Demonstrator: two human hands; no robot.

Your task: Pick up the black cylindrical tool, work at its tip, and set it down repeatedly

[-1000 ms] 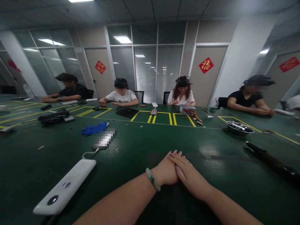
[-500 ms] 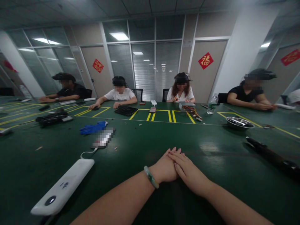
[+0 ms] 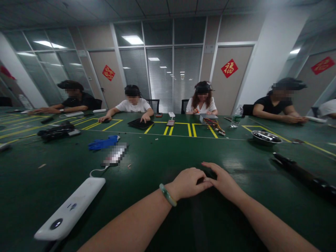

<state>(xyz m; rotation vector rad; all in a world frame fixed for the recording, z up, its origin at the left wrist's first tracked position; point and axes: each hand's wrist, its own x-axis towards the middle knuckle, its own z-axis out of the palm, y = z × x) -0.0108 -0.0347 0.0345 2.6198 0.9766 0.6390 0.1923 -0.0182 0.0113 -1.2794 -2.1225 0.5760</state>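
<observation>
My left hand [image 3: 189, 182] is over the green table [image 3: 168, 154] in front of me, with a jade-coloured bangle [image 3: 168, 195] on its wrist. Its fingers bend loosely forward, and a gap shows between them and the thumb. Close on its right is my right hand [image 3: 226, 180], fingers stretched forward and apart from the thumb. The two hands meet at the thumbs. I see nothing held in either one; the dark patch between them looks like shadow, and some fingertips are hidden.
To the left lie a white power bank [image 3: 72, 210], a cabled phone [image 3: 115, 154] and a blue glove [image 3: 103, 142]. On the right are a black rod-like object [image 3: 301, 171] and a metal bowl [image 3: 266, 137]. A bottle [image 3: 237, 117] stands farther back. Several people sit across the table.
My right hand has slid off the back of my left hand to the right, and its fingers have parted. A co-worker opposite now has a hand on the black tray-like object.
</observation>
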